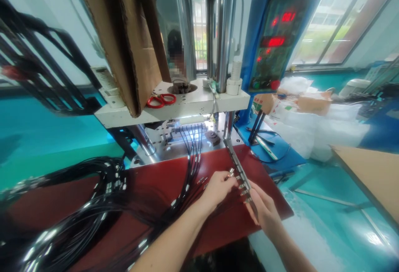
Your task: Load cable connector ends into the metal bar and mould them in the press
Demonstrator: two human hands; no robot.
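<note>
My right hand (263,207) grips the near end of a long slotted metal bar (238,166), which slants away toward the press. Several small metal pieces stick out along the bar's left side. Close beside them, my left hand (220,187) pinches a small shiny metal connector (230,173) between thumb and fingers. Left of that hand, a bundle of thin black cables (187,180) with metal tips runs over the dark red board (218,160). Several cables lead into a lit mould (187,134) on the press bed.
A large coil of black cables (102,180) lies at the left. The press's white plate (199,108) carries red-handled scissors (161,100) and cardboard (137,43). A blue control box (268,43) stands behind at right. Pliers (263,131) rest on a blue surface. White bags (318,126) are piled further right.
</note>
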